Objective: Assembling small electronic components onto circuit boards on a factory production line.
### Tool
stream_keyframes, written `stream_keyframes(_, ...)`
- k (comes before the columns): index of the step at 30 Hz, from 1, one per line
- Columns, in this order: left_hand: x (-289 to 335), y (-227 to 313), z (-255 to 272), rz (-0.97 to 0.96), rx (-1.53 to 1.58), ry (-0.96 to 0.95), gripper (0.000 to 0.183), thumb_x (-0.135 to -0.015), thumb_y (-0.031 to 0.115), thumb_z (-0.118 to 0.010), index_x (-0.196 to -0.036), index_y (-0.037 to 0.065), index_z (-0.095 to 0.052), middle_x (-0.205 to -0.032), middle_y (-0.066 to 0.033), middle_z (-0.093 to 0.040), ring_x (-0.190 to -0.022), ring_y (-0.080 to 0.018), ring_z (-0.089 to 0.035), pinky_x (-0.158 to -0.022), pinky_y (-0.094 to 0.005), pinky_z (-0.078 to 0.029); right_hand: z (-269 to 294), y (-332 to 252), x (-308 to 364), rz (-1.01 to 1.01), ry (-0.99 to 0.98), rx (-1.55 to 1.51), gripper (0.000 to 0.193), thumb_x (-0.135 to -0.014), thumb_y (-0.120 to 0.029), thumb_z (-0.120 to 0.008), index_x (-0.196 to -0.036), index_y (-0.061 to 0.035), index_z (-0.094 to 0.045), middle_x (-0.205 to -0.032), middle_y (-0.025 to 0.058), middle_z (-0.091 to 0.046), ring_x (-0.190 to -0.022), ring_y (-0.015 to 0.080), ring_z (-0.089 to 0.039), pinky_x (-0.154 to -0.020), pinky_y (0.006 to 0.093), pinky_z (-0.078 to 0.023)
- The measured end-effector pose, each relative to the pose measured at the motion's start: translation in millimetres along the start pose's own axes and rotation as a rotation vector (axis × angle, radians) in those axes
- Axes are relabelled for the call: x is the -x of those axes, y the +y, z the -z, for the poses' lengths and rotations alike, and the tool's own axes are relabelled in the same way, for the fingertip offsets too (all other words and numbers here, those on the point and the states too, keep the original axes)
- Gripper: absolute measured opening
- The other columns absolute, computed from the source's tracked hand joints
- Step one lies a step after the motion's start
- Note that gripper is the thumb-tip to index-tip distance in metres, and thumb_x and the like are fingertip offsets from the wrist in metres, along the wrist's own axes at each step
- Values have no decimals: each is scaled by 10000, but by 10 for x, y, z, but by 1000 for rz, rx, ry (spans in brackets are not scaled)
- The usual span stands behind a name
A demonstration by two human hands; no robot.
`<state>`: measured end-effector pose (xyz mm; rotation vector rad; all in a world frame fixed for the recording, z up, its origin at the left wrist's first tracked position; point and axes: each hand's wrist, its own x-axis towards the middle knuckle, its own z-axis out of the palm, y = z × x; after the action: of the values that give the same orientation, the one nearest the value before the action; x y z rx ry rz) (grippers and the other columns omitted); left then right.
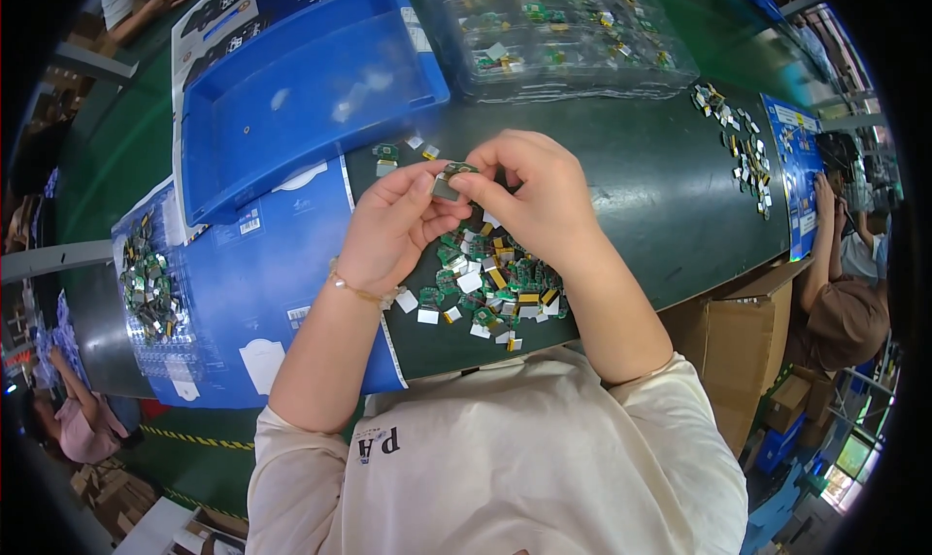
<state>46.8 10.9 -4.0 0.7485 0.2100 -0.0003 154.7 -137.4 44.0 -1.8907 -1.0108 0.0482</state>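
Dark green worktable [660, 196] lay below. Left hand [388, 230] and right hand [539, 196] pinched small green circuit board [451, 180] between fingertips, level between them

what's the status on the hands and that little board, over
Left hand and right hand both pinch one small circuit board above the table. Loose pile of boards lies beneath. Nothing blocking.

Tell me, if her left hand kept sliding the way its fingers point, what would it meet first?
Probably the right hand: the left hand points at it across the small circuit board both pinch, though depth is unclear.
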Motion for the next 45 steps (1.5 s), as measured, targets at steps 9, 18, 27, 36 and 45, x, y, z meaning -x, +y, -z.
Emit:
stream_keyframes(9, -2, 1, -9, 6, -10, 11, 285, -979, 184, -460, -1196, 18, -542, -995, -86, -649, -888, -177, -649, -779, -278, -539, -12, 22, -3, 49, 19, 58, 170, -697, -148, -763, -727, -65, -618, -685, 25, -590, -613, 171, -513, -546, 291, -416)
stream_keyframes(18, -6, -6, -12, 10, -14, 31, 285, -982, 188, -455, -1195, 20, -543, -985, -76, -649, -880, -167, -648, -783, -272, -535, -31, 28, -2, 72, 38, 74, 181, -696, -158, -766, -719, -67, -612, -689, 27, -591, -631, 184, -533, -547, 296, -427)
stream_keyframes(27, -13, -19, -11, 10, -22, 45, 245, -980, 190, -463, -1149, 40, -557, -973, -64, -653, -869, -160, -649, -771, -267, -532, -39, 20, -2, 62, 34, 99, 181, -701, -157, -764, -728, -63, -611, -691, 29, -589, -652, 186, -547, -549, 294, -434)
stream_keyframes(36, -5, -23, -38, 5, -12, 64, 229, -977, 199, -472, -1123, 47, -560, -959, -67, -657, -865, -165, -653, -763, -274, -534, -44, 27, 7, 31, 32, 87, 178, -704, -149, -762, -723, -58, -610, -692, 26, -591, -636, 172, -536, -546, 287, -433)
stream_keyframes(45, -1, -26, -38, 2, -45, 78, 221, -975, 206, -478, -1099, 48, -569, -948, -60, -657, -860, -160, -652, -762, -270, -531, -43, 16, 4, 34, 25, 90, 184, -699, -143, -766, -720, -60, -603, -697, 25, -590, -633, 172, -531, -544, 285, -430)
